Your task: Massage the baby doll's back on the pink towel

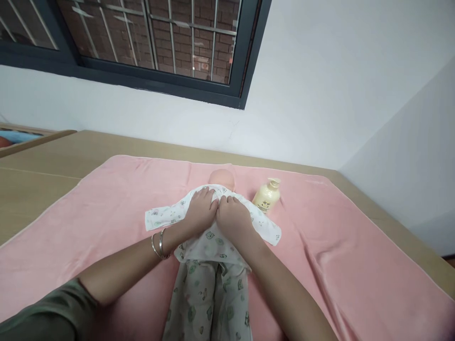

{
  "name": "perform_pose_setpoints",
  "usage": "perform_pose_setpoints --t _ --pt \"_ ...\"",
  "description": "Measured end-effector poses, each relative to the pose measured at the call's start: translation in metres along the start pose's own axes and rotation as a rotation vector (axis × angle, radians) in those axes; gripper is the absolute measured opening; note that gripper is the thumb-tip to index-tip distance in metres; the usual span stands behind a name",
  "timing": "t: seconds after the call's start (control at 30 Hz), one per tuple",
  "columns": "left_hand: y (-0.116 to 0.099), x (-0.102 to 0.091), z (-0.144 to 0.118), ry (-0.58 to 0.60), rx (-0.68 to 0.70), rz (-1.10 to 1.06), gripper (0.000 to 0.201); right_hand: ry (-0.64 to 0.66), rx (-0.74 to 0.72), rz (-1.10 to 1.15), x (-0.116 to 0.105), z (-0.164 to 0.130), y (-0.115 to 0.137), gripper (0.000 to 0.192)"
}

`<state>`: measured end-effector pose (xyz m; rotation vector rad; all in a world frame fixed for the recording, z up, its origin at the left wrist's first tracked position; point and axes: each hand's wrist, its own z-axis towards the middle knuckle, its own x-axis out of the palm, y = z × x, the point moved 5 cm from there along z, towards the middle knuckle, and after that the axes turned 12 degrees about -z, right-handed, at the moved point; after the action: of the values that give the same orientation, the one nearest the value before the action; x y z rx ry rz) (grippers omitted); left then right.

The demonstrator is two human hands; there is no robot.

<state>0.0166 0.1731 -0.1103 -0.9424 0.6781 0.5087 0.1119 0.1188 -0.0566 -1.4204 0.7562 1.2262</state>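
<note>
A baby doll (222,178) lies on its back on a pink blanket, its bare head pointing away from me. It wears a white long-sleeved baby shirt (209,244) with small green and pink prints, sleeves spread to both sides. Matching baby trousers (201,298) cover the legs toward me. My left hand (202,208) rests at the shirt's upper front, its fingers closed on the cloth near the neckline. Right beside it, my right hand (234,218) curls its fingers round the shirt front. The fingertips and the bit of cloth between them are partly hidden.
A pale yellow pump bottle (266,196) stands just right of the doll's shoulder, close to the right sleeve. The pink blanket (117,203) has folds on the right. Beneath it is a wooden surface (39,177), bordered by a white wall (302,94) and a barred window (159,42).
</note>
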Motion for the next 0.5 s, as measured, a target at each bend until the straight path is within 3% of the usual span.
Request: perform_pose_setpoints --t 0.07,0.17,0.27,0.5 --pt "-0.012 0.000 -0.010 -0.019 0.084 0.068 0.047 0.039 0.004 0.046 0.003 0.004 -0.010 0.030" --pt "-0.027 0.003 -0.023 -0.005 0.197 0.105 0.044 0.065 0.140 0.158 0.015 0.015 -0.032 0.035" --pt "-0.031 0.004 -0.027 0.019 0.235 0.100 0.043 0.059 0.213 0.160 0.023 0.021 -0.040 0.040" --pt "-0.009 -0.005 0.006 0.154 0.061 0.042 0.040 -0.035 0.046 -0.010 0.007 0.002 -0.002 0.033"
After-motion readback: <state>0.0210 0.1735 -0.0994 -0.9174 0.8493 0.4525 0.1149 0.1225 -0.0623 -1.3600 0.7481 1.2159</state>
